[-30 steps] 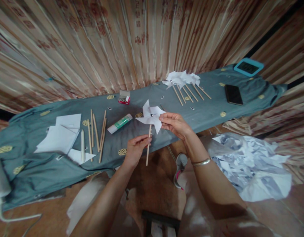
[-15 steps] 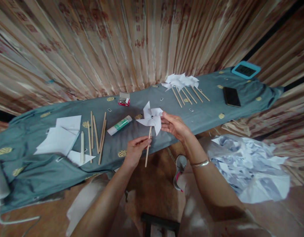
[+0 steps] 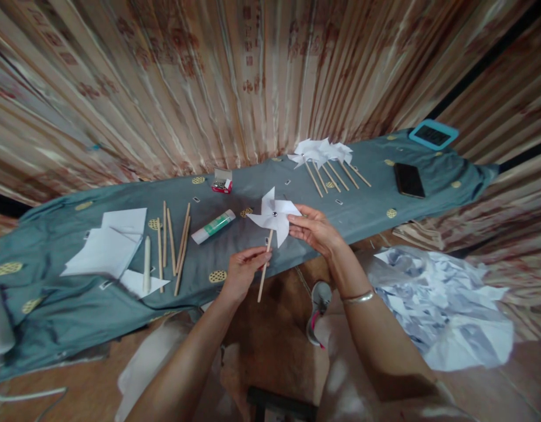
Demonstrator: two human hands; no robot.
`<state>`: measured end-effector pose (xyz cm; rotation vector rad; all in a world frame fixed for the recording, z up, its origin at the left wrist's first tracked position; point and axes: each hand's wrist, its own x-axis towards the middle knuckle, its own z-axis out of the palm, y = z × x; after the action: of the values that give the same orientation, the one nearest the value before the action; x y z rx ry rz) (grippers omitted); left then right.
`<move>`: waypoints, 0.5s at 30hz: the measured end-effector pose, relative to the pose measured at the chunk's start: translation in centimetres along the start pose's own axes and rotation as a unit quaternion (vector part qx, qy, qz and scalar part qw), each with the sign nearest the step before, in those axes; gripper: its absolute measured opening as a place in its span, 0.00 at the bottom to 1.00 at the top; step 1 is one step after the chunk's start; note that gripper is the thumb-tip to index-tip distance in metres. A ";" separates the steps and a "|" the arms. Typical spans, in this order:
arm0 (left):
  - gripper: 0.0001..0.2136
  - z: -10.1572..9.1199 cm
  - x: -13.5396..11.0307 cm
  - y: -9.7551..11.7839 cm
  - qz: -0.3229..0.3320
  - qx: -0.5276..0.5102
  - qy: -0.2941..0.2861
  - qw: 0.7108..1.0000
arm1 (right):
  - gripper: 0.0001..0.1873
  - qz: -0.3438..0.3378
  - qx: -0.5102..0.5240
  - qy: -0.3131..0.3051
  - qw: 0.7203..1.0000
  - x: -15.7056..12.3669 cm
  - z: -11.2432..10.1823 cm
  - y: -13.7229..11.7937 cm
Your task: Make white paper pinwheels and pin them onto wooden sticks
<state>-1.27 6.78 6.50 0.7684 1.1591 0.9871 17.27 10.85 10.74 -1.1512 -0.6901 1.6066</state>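
Note:
I hold a white paper pinwheel on a thin wooden stick just above the front edge of the table. My left hand pinches the stick below the paper head. My right hand touches the right-hand blade of the pinwheel with its fingertips, fingers curled round the paper. A small metal pin shows at the middle of the head. The stick's lower end hangs past the table edge.
The long table wears a grey-blue cloth. On it lie white paper sheets, several loose wooden sticks, a glue stick, a small pin box, finished pinwheels, a dark phone and a blue-framed device. Crumpled paper scraps lie at my right.
The pinwheel head has turned a little between my fingers. My hands have barely shifted; the camera has tipped slightly, so everything sits a bit lower in view.

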 end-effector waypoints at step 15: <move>0.18 0.4 -0.1 0.2 0.004 -0.006 0.005 1.000 | 0.18 0.006 -0.014 -0.016 1.000 -0.1 -0.1 0.1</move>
<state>-0.98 6.77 6.80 0.7604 1.1590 1.0042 17.35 10.71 10.58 -1.1539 -0.7311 1.6332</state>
